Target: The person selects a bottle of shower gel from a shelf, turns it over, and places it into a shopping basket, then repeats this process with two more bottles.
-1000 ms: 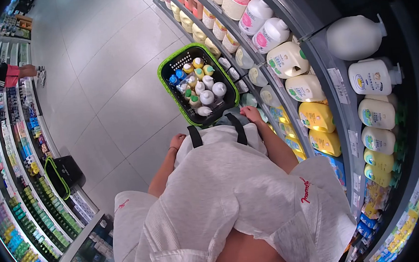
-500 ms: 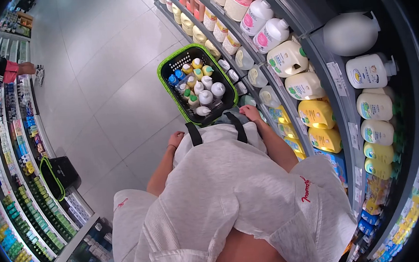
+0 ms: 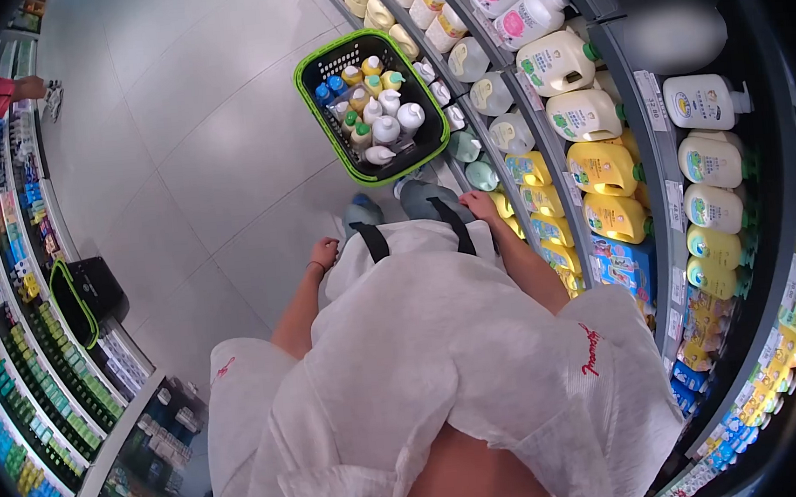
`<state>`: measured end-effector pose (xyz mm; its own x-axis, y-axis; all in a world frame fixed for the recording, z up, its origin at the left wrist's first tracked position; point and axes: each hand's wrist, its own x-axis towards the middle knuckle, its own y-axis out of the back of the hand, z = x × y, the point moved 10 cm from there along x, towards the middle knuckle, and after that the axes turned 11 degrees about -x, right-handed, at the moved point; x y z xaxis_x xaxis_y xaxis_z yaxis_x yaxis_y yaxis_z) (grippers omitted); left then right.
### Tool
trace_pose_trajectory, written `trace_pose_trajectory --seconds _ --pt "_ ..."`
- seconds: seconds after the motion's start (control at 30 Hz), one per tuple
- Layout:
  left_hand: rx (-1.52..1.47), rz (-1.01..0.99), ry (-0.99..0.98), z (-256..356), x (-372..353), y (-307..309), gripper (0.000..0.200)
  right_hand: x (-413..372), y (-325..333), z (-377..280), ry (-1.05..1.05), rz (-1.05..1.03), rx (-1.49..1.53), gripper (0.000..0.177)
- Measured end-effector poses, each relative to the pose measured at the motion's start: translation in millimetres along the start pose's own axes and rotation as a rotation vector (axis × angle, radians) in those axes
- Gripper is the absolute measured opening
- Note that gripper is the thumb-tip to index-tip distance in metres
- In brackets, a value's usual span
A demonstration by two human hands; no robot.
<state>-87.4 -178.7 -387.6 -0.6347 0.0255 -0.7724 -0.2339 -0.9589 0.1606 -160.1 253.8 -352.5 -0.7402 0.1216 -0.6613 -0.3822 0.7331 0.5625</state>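
Observation:
My left hand (image 3: pixel 324 251) hangs beside my light grey top, its fingers curled in with nothing seen in them. On the other side my right hand (image 3: pixel 478 207) hangs close to the lower shelf, also with curled fingers and nothing visible in it. In front of my feet stands a black shopping basket (image 3: pixel 304 116) with a green rim, apart from both hands. It holds several bottles: white pump bottles (image 3: pixel 386 130), yellow ones (image 3: pixel 371 65) and blue-topped ones (image 3: pixel 336 84).
Shelves on the right carry yellow jugs (image 3: pixel 608 167), cream jugs (image 3: pixel 558 63) and white pump bottles (image 3: pixel 701 101). A second green-rimmed basket (image 3: pixel 92 301) stands by the left shelves (image 3: pixel 52 369). Further up the tiled aisle (image 3: pixel 210 123), a person's leg (image 3: pixel 28 88) shows.
The basket and right-hand shelf goods sit slightly differently in view. My lower legs and shoes now show between me and the basket. Both hands stay low at my sides.

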Motion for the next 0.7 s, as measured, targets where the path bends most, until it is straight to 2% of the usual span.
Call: trace_pose_trajectory --seconds 0.1,0.2,0.3,0.33,0.4,0.47,0.6,0.7 --pt "-0.034 0.018 -0.024 -38.9 8.9 9.7 0.031 -2.4 -12.6 -5.0 0.011 -0.048 0.004 0.028" --pt "0.075 0.039 0.006 -28.1 -12.8 20.1 0.033 -19.0 -14.0 -23.8 0.075 0.007 -0.203 0.027" --pt "0.233 0.007 -0.051 -21.9 -5.6 26.1 0.034 -18.9 -9.1 -17.7 0.011 0.069 0.054 0.025" --pt "0.171 -0.018 -0.051 -14.7 -5.6 22.6 0.033 -22.3 -2.5 -12.1 -0.001 0.087 0.072 0.025" --pt "0.135 -0.037 -0.049 -5.3 -7.4 22.4 0.033 -29.3 0.9 -21.2 0.084 0.126 -0.081 0.025" --pt "-0.162 -0.070 0.130 -12.8 -0.8 20.1 0.030 -34.7 -0.5 -21.2 0.079 0.137 -0.085 0.025" --pt "-0.156 -0.068 0.106 0.8 10.0 18.7 0.031 -34.0 -9.9 -17.0 0.089 0.131 0.011 0.025" --pt "-0.238 -0.040 0.105 5.6 10.5 28.2 0.031 -36.8 -14.2 -25.1 0.069 0.113 -0.050 0.028"
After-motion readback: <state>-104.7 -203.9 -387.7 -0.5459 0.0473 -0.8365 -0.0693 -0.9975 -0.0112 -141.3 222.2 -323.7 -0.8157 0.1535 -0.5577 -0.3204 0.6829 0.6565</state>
